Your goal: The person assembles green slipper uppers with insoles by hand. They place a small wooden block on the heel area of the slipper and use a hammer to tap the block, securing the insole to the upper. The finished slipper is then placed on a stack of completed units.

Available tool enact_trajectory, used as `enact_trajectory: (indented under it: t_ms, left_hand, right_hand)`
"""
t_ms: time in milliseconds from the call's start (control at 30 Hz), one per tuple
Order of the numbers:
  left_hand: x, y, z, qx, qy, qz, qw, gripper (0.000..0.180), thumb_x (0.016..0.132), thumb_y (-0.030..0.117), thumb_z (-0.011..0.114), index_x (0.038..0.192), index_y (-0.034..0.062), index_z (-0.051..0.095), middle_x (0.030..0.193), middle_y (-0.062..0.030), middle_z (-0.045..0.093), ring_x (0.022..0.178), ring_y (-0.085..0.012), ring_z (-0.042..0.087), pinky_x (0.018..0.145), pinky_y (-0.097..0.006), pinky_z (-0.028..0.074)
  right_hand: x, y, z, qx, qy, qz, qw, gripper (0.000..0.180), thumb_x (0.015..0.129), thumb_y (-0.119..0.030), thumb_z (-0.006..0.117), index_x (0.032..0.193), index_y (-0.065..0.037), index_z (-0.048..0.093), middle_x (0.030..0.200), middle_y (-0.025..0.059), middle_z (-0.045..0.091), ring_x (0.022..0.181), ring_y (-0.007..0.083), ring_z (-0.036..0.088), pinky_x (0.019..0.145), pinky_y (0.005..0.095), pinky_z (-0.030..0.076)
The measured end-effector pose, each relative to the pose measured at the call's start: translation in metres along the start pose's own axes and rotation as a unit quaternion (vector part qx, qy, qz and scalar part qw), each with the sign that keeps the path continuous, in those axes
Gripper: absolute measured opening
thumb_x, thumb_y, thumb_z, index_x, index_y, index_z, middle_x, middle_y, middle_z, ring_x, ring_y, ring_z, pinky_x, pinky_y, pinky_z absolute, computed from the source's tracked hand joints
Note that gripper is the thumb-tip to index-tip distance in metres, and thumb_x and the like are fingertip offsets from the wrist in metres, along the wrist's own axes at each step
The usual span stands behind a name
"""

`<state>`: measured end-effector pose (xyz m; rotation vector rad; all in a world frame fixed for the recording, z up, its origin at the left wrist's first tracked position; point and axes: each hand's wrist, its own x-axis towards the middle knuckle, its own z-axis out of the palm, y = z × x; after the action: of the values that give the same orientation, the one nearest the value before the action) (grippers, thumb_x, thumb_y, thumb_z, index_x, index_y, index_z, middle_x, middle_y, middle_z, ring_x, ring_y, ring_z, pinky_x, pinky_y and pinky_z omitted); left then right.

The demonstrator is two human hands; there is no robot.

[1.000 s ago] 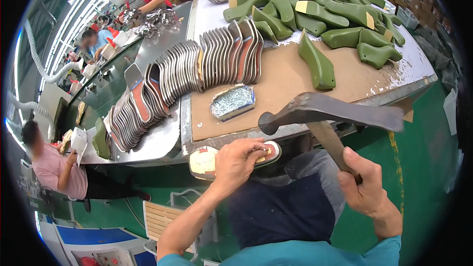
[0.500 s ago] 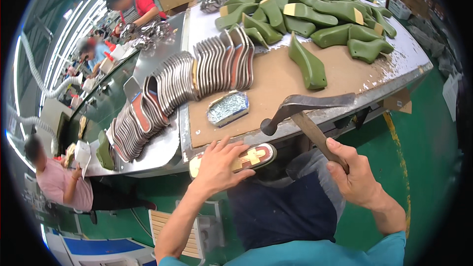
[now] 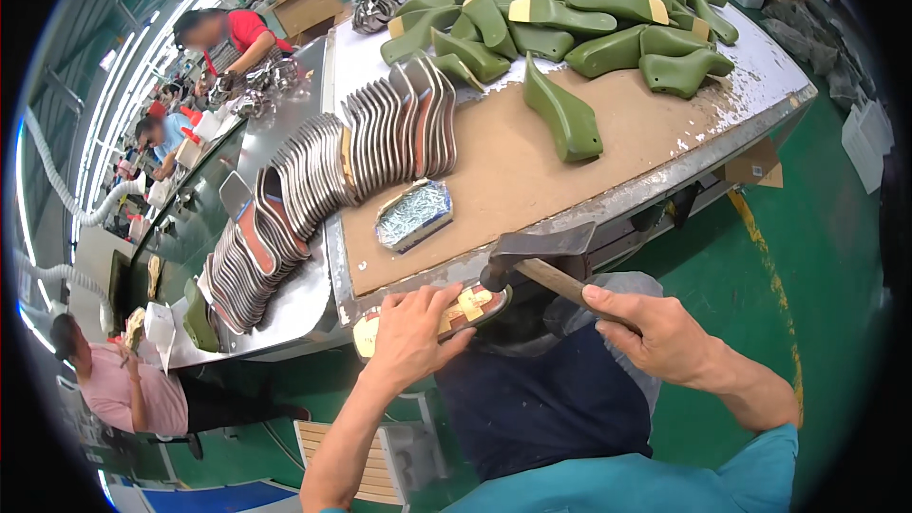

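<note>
Wood-handled hammer (image 3: 549, 277) clenched in right hand (image 3: 655, 337); sole (image 3: 472, 308) under spread left hand (image 3: 414, 332), protruding both sides, can't tell if pinched.

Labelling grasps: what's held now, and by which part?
Right hand: hammer, by its wooden handle. Left hand: laid across the shoe piece; whether it grips can't be told.

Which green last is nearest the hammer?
The lone green last on the brown board; the rest sit farther from the hammer, in the pile behind or far left.
</note>
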<state>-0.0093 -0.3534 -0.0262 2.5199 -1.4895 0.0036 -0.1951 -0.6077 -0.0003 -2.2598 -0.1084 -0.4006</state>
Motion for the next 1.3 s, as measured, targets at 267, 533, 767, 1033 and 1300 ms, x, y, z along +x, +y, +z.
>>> enact_trajectory:
  t_ms: [267, 533, 767, 1033, 1300]
  left_hand:
    - [-0.003, 0.0, 0.003, 0.019, 0.007, -0.008, 1.0, 0.054, 0.078, 0.039, 0.068, 0.118, 0.0075, 0.052, 0.095, -0.0093, 0.056, 0.09, -0.0264, 0.058, 0.079, -0.038, 0.039]
    - [-0.006, -0.003, 0.006, 0.035, 0.014, -0.008, 0.999, 0.05, 0.08, 0.042, 0.066, 0.115, 0.0079, 0.054, 0.094, -0.009, 0.057, 0.088, -0.0253, 0.058, 0.077, -0.038, 0.04]
    - [-0.001, -0.003, 0.012, 0.024, 0.028, 0.014, 0.999, 0.052, 0.079, 0.041, 0.067, 0.116, 0.0078, 0.053, 0.093, -0.0095, 0.057, 0.088, -0.0259, 0.058, 0.077, -0.038, 0.04]
    - [-0.004, -0.004, 0.006, 0.037, 0.019, 0.004, 0.999, 0.051, 0.079, 0.041, 0.067, 0.114, 0.0068, 0.054, 0.091, -0.0079, 0.056, 0.087, -0.0238, 0.058, 0.075, -0.036, 0.04]
    - [0.001, 0.0, 0.001, 0.027, 0.001, 0.007, 1.0, 0.055, 0.076, 0.041, 0.07, 0.114, 0.0053, 0.054, 0.094, -0.0086, 0.059, 0.089, -0.025, 0.059, 0.078, -0.037, 0.041]
  right_hand:
    - [0.025, -0.038, -0.012, 0.094, 0.143, -0.103, 0.98, 0.047, 0.082, 0.003, 0.064, 0.126, -0.004, 0.052, 0.087, 0.0135, 0.064, 0.065, 0.0259, 0.062, 0.058, 0.0308, 0.051]
    - [0.047, -0.035, -0.017, -0.147, 0.004, -0.136, 0.98, 0.055, 0.087, -0.005, 0.061, 0.138, -0.01, 0.041, 0.079, 0.014, 0.061, 0.062, 0.0301, 0.062, 0.057, 0.0434, 0.05]
    - [0.01, -0.01, -0.003, -0.154, -0.048, -0.08, 0.984, 0.055, 0.089, -0.006, 0.059, 0.14, -0.015, 0.04, 0.069, 0.009, 0.052, 0.052, 0.0223, 0.053, 0.049, 0.0357, 0.048]
    - [0.027, -0.025, 0.003, -0.077, 0.067, -0.109, 0.989, 0.06, 0.082, -0.008, 0.067, 0.136, -0.022, 0.046, 0.061, 0.0052, 0.046, 0.045, 0.0242, 0.048, 0.04, 0.0361, 0.044]
    - [0.021, -0.002, 0.008, -0.207, -0.042, -0.08, 0.974, 0.06, 0.082, -0.009, 0.062, 0.136, -0.029, 0.046, 0.064, 0.0075, 0.046, 0.045, 0.0279, 0.051, 0.04, 0.0388, 0.046]
